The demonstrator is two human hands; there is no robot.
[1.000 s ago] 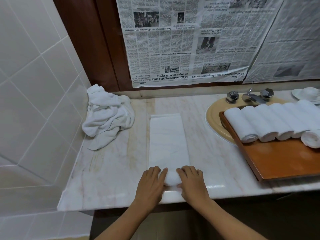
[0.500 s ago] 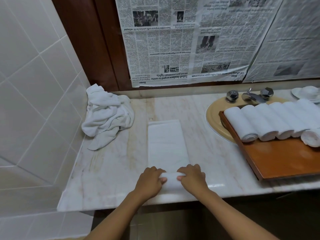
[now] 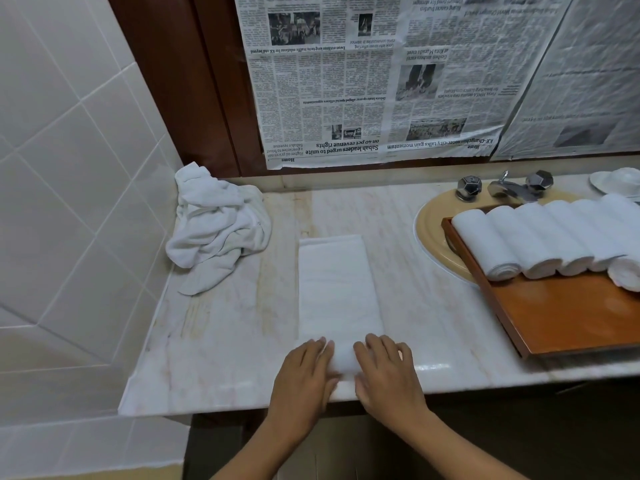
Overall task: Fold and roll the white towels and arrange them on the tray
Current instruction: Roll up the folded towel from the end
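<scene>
We are pressing the left hand (image 3: 304, 372) and right hand (image 3: 389, 372), fingers flat, on the rolled near end of the towel (image 3: 337, 289) at the desk (image 3: 225, 341) edge; uneven pressure is risking a skewed, loose roll. Its flat length is lying beyond the hands; the tray (image 3: 571, 317) is sitting far right.

Saw folded towel (image 3: 337, 289) lying flat, narrow white strip running near to far at centre, near end rolled up. Saw crumpled towels (image 3: 218, 226) heaped at far left. Saw rolled towels (image 3: 533, 240) packed side by side across far half of brown tray (image 3: 571, 317), right.
</scene>
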